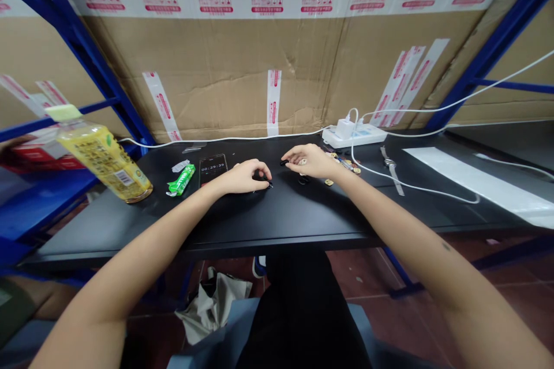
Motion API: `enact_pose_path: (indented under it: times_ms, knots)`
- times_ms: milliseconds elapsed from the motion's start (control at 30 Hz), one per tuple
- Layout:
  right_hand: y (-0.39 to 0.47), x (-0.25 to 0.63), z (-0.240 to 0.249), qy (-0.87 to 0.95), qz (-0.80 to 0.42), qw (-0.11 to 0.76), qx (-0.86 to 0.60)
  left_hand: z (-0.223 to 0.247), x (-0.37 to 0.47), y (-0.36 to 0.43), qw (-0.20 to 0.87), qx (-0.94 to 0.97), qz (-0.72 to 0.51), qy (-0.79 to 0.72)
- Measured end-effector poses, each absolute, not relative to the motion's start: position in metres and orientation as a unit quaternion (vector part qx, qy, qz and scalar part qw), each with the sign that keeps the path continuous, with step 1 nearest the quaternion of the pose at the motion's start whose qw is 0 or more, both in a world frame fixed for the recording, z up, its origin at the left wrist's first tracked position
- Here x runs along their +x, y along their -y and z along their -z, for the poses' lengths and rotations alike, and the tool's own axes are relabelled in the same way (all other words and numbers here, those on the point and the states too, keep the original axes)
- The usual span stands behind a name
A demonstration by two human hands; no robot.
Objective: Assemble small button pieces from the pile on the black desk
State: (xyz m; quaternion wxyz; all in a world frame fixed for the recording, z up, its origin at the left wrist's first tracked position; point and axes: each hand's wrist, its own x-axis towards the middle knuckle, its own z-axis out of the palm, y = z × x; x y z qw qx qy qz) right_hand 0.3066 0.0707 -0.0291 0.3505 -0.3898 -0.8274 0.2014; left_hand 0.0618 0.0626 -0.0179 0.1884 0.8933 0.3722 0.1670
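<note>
My left hand (243, 177) rests low over the black table with its fingers curled around a small black piece (262, 176), partly hidden by the fingers. Just across from it, my right hand (312, 161) pinches another small black piece (284, 162) between thumb and fingertips. A small cream-coloured piece (303, 162) shows at the fingers of that hand; whether it is gripped I cannot make out. Below the right hand a black ring-like piece (304, 180) lies on the table. Small cream and coloured pieces (352, 167) are scattered beside the right wrist, one cream piece (329, 182) nearer me.
A phone (213, 167) showing a timer, a green wrapper (182, 180) and a yellow drink bottle (106, 155) stand left. Right are a white power strip (361, 136) with cables, a wristwatch (390, 166) and a white strip (476, 181). Cardboard (225, 69) walls the back.
</note>
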Motion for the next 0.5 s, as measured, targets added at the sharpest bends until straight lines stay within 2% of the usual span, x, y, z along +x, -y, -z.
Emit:
enact_pose_path:
  times_ms: [200, 500]
  knots:
    - [-0.0735, 0.3048, 0.0323, 0.789, -0.307, 0.375, -0.378, 0.0187, 0.061, -0.0639, 0.183, 0.896, -0.152, -0.374]
    - [-0.074, 0.3054, 0.032, 0.793, -0.302, 0.386, -0.363, 0.015, 0.0611, -0.0619, 0.197, 0.891, -0.156, -0.378]
